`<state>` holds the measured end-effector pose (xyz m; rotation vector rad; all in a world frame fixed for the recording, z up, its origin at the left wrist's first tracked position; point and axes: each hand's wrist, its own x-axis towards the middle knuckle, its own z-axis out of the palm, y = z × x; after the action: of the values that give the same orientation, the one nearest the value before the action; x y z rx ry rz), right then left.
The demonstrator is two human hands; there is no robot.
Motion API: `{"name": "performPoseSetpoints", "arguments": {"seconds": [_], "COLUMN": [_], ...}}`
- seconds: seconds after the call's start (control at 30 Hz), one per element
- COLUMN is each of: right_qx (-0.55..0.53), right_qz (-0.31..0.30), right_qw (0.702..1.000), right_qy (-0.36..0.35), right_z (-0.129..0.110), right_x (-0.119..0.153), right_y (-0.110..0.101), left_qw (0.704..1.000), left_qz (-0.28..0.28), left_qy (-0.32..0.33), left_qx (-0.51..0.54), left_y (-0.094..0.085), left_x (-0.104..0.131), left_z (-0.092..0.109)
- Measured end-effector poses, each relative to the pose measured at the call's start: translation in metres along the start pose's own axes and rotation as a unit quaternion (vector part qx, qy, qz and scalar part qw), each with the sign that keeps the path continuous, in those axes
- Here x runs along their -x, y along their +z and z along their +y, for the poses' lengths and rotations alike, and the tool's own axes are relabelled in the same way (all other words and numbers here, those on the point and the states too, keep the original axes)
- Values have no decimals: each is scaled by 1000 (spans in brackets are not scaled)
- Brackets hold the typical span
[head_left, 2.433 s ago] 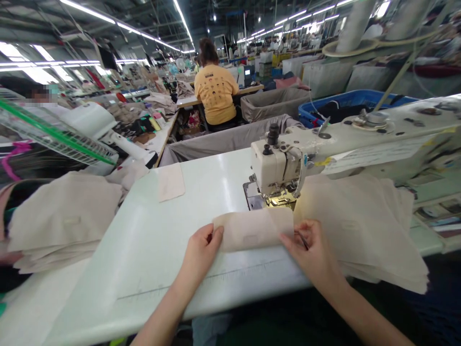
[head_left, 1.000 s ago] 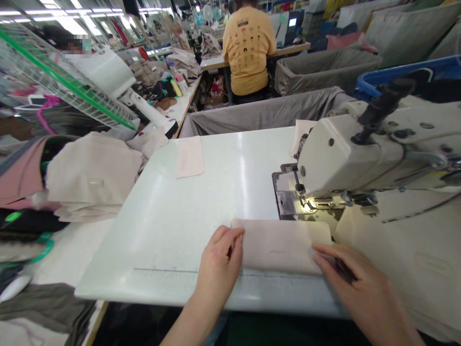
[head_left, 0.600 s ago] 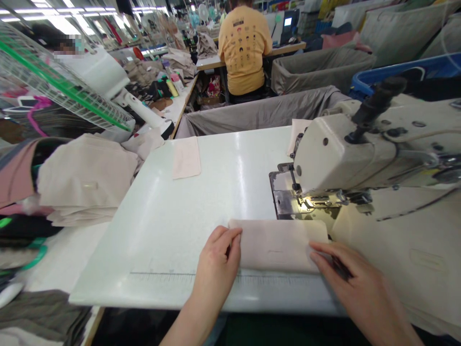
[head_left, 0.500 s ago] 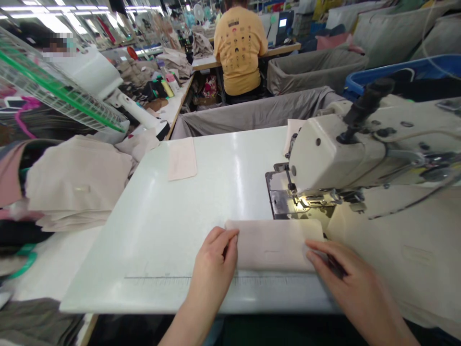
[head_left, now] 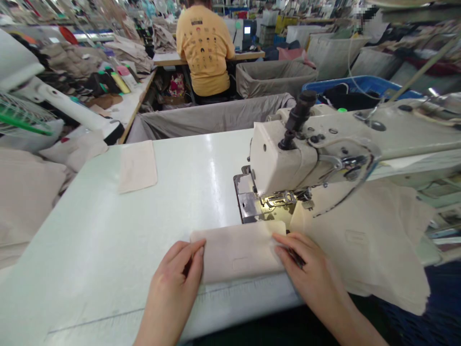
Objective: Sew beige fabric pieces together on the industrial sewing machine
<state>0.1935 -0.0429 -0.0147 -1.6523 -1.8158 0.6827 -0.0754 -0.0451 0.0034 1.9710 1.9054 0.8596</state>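
Observation:
A pale beige fabric piece [head_left: 239, 257], folded into a long strip, lies at the table's front edge, with a faint rectangular outline on it. Its left end is pinched between the thumb and fingers of my left hand [head_left: 175, 281]. At the opposite end, my right hand [head_left: 311, 271] grips the strip between thumb and forefinger; its other fingers are partly hidden. Just beyond the strip stands a sewing machine [head_left: 284, 163], its lit metal needle plate [head_left: 248, 204] close to the fabric's far edge.
A small fabric piece [head_left: 139, 166] lies on the white table [head_left: 173, 202]. Larger beige fabric [head_left: 363, 240] hangs over the right side. Fabric piles [head_left: 27, 192] and a white fan arm [head_left: 72, 113] are at left. Ahead are a grey cloth bin [head_left: 209, 117] and a seated person [head_left: 205, 48].
My view has turned right, so the table and machine appear further left and more fabric shows at right. Both hands keep their hold on the strip, which now looks slightly slanted.

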Motion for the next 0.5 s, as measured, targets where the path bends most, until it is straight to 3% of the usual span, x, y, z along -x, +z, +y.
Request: {"name": "performPoseSetpoints", "arguments": {"seconds": [0.5], "right_qx": [19], "right_qz": [-14], "right_qw": [1000], "right_qy": [4], "right_z": [0], "right_x": [-5], "right_y": [-1], "left_qw": [1000], "left_qz": [-4], "left_qy": [4], "left_qx": [-15], "left_y": [0], "left_x": [0], "left_z": [-4]}}
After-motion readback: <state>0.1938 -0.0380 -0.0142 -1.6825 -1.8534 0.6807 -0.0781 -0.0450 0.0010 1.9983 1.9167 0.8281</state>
